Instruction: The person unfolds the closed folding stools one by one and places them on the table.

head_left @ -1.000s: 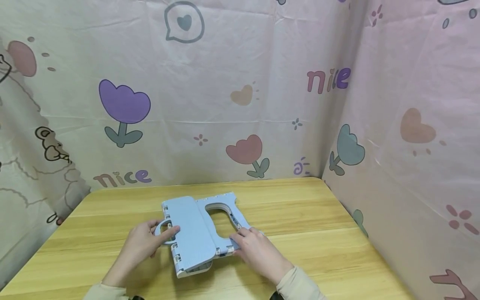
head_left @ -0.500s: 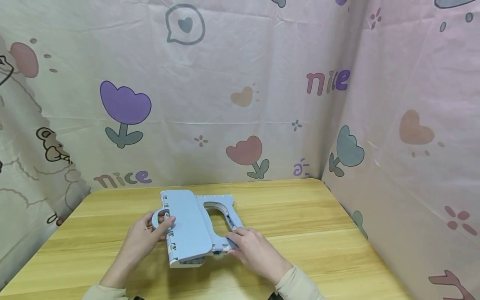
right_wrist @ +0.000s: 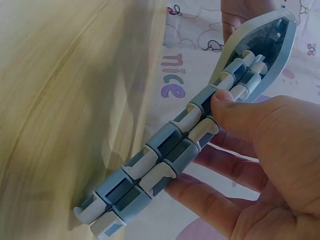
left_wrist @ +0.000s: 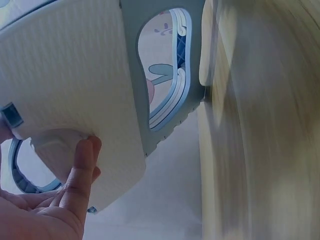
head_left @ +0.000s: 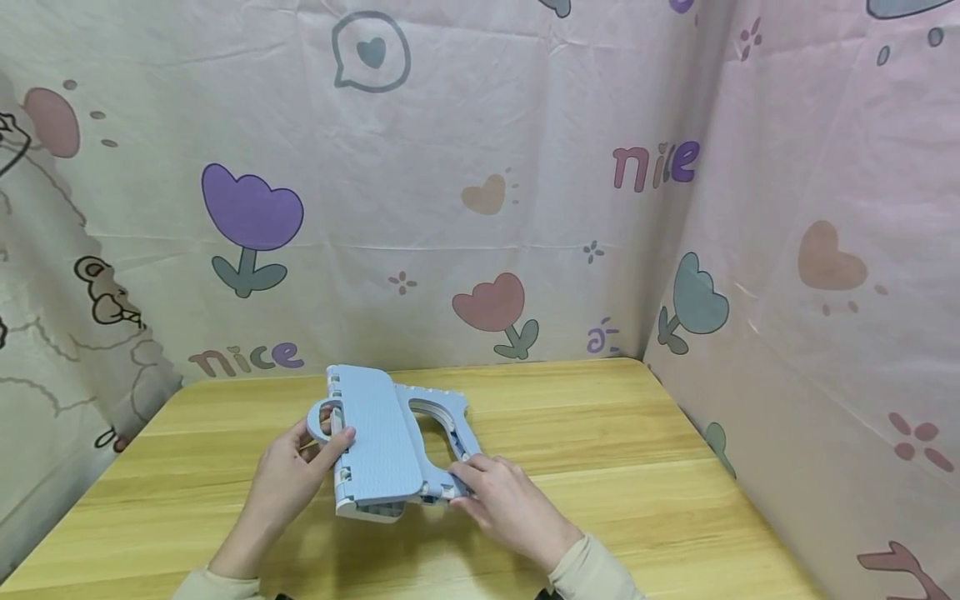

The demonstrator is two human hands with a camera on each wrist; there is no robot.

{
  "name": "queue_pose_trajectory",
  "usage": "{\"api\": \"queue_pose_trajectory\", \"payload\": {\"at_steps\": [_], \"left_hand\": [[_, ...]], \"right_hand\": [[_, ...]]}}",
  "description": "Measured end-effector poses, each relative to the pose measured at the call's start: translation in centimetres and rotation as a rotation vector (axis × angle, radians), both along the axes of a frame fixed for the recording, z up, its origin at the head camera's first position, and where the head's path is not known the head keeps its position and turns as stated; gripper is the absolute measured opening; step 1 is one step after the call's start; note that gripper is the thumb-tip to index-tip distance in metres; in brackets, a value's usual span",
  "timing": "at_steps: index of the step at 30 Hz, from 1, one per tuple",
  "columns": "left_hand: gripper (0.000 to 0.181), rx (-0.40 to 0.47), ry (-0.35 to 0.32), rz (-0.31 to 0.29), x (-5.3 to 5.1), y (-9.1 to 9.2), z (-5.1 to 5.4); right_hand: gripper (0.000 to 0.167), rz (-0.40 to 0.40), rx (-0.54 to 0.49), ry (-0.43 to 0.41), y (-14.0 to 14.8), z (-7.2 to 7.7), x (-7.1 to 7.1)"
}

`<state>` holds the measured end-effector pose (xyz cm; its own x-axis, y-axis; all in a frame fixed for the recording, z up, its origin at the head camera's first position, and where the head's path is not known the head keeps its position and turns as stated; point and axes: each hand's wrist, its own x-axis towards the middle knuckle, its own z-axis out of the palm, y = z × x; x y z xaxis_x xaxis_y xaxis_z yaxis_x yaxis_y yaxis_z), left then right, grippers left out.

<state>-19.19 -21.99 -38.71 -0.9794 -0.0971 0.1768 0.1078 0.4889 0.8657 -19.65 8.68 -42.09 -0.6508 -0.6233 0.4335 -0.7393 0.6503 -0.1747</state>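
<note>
A light blue plastic folding step stool (head_left: 378,433) is held partly folded above the table, its ridged panel toward the head camera. My left hand (head_left: 288,475) grips its left edge by the loop handle (head_left: 317,421), thumb on the near face. In the left wrist view, the fingers (left_wrist: 82,172) press the pale far side. My right hand (head_left: 510,504) pinches the lower right of the leg frame (head_left: 468,429), which has a large oval opening. The right wrist view shows the thumb and fingers of that hand along a double row of hinge knuckles (right_wrist: 160,155).
The stool is over a wood-grain table (head_left: 600,467). A printed cloth (head_left: 420,317) hangs behind the table's back edge, and another cloth wall (head_left: 810,350) runs along the right side.
Both hands have raised the stool slightly and tipped it more upright, its left panel rising farthest. Each hand keeps its hold, and the right hand has shifted a little left.
</note>
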Motion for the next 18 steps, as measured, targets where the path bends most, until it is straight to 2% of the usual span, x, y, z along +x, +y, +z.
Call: {"api": "queue_pose_trajectory", "payload": {"at_steps": [6,11,18], "left_hand": [[0.063,0.077,0.085,-0.019,0.2,0.7,0.2],[0.063,0.105,0.157,-0.041,0.3,1.2,0.5],[0.056,0.117,0.174,-0.02,0.5,1.8,1.2]], "right_hand": [[0.038,-0.004,-0.027,-0.03,0.1,0.1,0.1],[0.037,0.008,-0.086,-0.063,0.3,0.2,0.2],[0.034,0.015,-0.162,-0.152,0.7,0.2,0.4]]}}
